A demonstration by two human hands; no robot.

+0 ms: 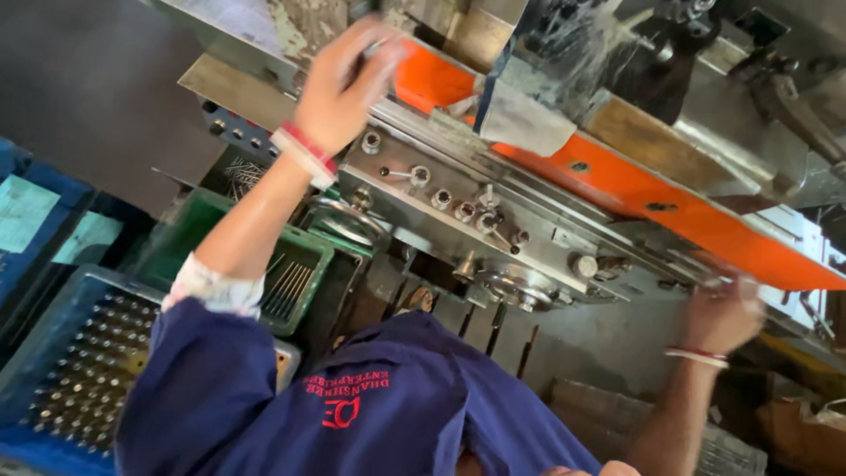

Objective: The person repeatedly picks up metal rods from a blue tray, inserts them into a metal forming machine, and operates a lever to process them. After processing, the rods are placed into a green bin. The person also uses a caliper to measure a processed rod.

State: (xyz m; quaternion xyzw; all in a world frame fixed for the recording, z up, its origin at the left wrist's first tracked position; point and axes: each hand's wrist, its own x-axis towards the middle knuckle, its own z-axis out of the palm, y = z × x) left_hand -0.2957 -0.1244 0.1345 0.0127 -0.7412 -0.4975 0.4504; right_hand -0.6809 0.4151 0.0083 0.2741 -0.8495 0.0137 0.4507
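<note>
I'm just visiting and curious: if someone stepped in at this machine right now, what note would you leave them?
Left hand: raised to the top of the machine by the orange strip, blurred, grip unclear.
Right hand: at the machine's lower edge, blurred, grip unclear.
Green crate of thin rods and blue tray of small metal pieces lie beside the left arm.
Done or left: blur hides it.

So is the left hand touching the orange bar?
Cannot tell. Head view: the left hand reaches the orange bar at its end, but blur hides any contact.

Bright even light, motion blur smearing both hands.
</note>
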